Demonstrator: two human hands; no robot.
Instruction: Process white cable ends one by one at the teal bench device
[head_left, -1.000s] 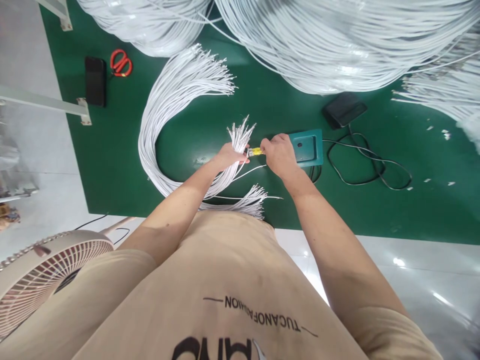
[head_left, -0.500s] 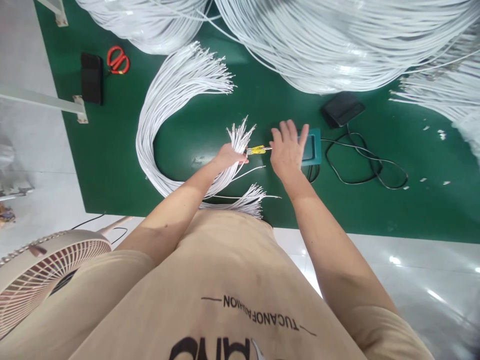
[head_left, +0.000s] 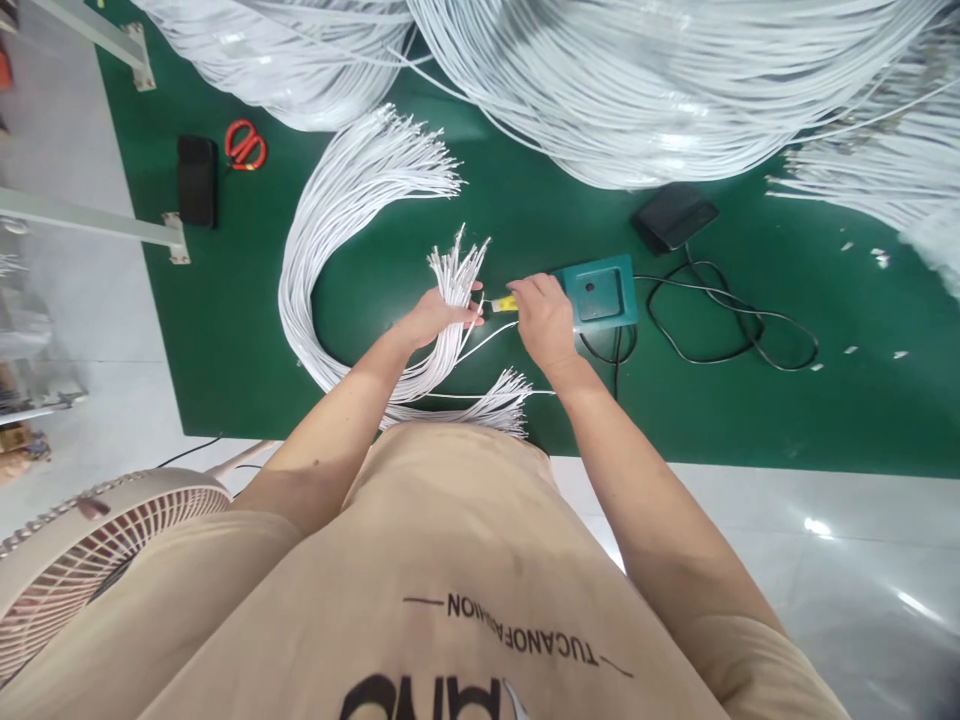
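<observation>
My left hand (head_left: 437,318) is closed around a thick bundle of white wires (head_left: 427,378), just below their splayed ends. One wire tip beside its thumb lies close to a small yellow piece (head_left: 504,303). That yellow piece sits in front of a teal device (head_left: 628,290) with a recessed top. My right hand (head_left: 546,318) has its fingers curled over the yellow piece and hides the near end of the device. A single loose white wire (head_left: 487,343) runs from the bundle towards my right hand. The bundle's far ends (head_left: 439,165) fan out above.
Large coils of white wire (head_left: 660,100) cover the back of the green table (head_left: 750,420). A black box (head_left: 675,217) and its cable (head_left: 720,358) lie to the right. Orange-handled scissors (head_left: 245,146) and a black phone-like object (head_left: 197,182) lie at left. A fan (head_left: 112,560) stands lower left.
My right hand has moved left from over the device, and its spread fingers have curled onto the yellow piece. My left hand still holds the bundle. The whole view has shifted slightly.
</observation>
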